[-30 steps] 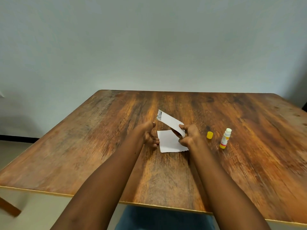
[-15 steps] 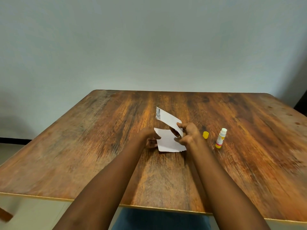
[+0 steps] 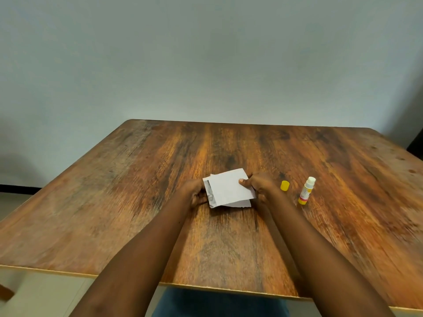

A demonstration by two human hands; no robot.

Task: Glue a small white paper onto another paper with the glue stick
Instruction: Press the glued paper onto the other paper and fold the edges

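Note:
A small white paper (image 3: 229, 187) lies nearly flat over a second white paper (image 3: 238, 204), whose torn lower edge shows beneath it on the wooden table (image 3: 137, 202). My right hand (image 3: 258, 186) pinches the top paper's right edge, thumb on top. My left hand (image 3: 194, 192) is curled at the papers' left edge, where a grey printed strip shows; whether it grips them I cannot tell. The uncapped glue stick (image 3: 306, 191) stands upright to the right, white with a yellow base. Its yellow cap (image 3: 285, 185) sits between it and my right hand.
The table's near edge (image 3: 217, 289) runs just in front of me, with blue cloth below it. A pale wall rises behind the far edge. A dark object (image 3: 416, 143) shows at the far right.
My right hand has lowered the raised small paper down onto the paper on the table. My left hand has shifted in to the papers' left edge.

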